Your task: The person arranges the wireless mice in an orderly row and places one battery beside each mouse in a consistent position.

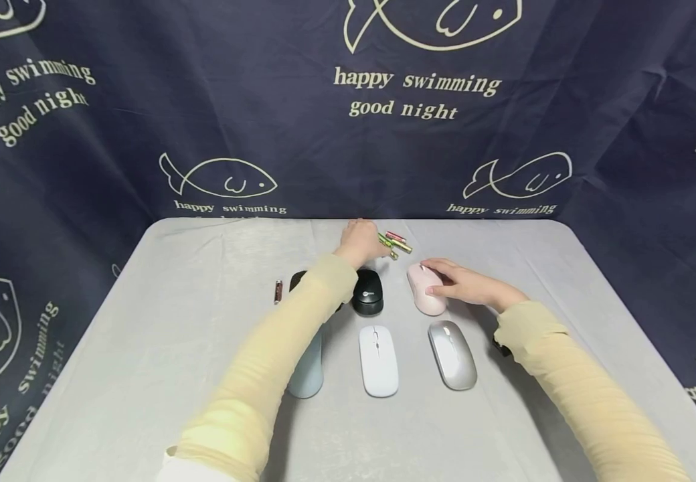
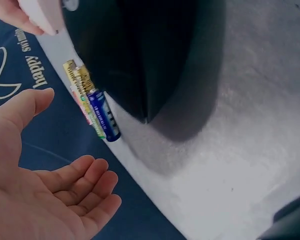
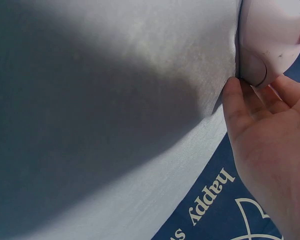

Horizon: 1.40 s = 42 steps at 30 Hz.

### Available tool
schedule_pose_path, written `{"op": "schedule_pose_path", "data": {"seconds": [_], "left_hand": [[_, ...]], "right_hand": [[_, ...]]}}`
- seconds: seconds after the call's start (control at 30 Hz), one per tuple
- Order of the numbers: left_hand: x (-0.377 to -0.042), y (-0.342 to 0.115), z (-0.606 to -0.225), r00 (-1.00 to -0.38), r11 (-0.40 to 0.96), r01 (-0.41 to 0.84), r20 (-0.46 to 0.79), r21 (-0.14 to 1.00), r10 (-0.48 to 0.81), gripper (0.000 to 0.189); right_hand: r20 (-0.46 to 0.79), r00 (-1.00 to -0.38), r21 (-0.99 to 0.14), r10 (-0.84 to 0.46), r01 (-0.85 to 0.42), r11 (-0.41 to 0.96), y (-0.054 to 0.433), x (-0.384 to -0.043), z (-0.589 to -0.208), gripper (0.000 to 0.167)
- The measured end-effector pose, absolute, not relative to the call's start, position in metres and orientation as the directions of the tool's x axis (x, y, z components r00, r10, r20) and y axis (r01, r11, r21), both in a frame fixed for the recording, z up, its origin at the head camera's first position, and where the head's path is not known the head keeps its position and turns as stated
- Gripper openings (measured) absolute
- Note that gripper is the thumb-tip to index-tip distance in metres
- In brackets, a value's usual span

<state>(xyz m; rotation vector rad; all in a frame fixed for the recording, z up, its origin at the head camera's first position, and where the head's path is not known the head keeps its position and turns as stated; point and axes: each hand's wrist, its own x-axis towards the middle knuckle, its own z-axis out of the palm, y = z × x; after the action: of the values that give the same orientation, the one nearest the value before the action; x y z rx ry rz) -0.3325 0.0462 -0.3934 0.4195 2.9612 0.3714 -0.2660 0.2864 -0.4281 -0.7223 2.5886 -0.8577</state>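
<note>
My right hand [image 1: 465, 284] grips a pink mouse [image 1: 423, 289] at the right of the back row, thumb on its near side and fingers round the far side. In the right wrist view, fingertips touch one end of the pink mouse [image 3: 271, 40]. My left hand [image 1: 361, 242] reaches to the table's back edge beside several small batteries [image 1: 401, 245]. In the left wrist view, the left hand [image 2: 50, 185] has its thumb and fingers spread apart, with nothing between them; a blue-and-gold battery [image 2: 105, 116] lies just beyond the fingertips.
Beside the left forearm stands a black mouse [image 1: 369, 292]; another black object is partly hidden under that arm. Nearer lie a white mouse [image 1: 378, 365], a silver mouse [image 1: 453, 355] and a partly covered blue-grey mouse [image 1: 307, 375]. A single battery [image 1: 278, 292] lies to the left.
</note>
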Motion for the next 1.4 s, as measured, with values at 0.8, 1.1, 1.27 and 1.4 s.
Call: {"op": "schedule_pose_path", "data": {"seconds": [0.8,1.1,1.27,1.4], "left_hand": [[-0.343,0.060,-0.424,-0.965,0.970,0.233,-0.108,0.070,0.240,0.066],[-0.343,0.057,-0.426,-0.963,0.968,0.246,-0.100,0.054,0.251,0.062],[-0.344,0.054,-0.423,-0.957,0.965,0.253,-0.128,0.065,0.259,0.061],[-0.344,0.051,-0.418,-0.952,0.960,0.267,-0.134,0.086,0.276,0.058]], "right_hand": [[-0.059,-0.801,-0.645,-0.595,-0.425,0.635,0.286,-0.266,-0.430,0.067],[-0.140,-0.817,-0.620,-0.559,-0.368,0.693,0.284,-0.267,-0.428,0.063],[-0.143,-0.820,-0.618,-0.554,-0.363,0.697,0.284,-0.267,-0.428,0.065],[-0.143,-0.823,-0.627,-0.550,-0.355,0.693,0.285,-0.266,-0.427,0.066]]}}
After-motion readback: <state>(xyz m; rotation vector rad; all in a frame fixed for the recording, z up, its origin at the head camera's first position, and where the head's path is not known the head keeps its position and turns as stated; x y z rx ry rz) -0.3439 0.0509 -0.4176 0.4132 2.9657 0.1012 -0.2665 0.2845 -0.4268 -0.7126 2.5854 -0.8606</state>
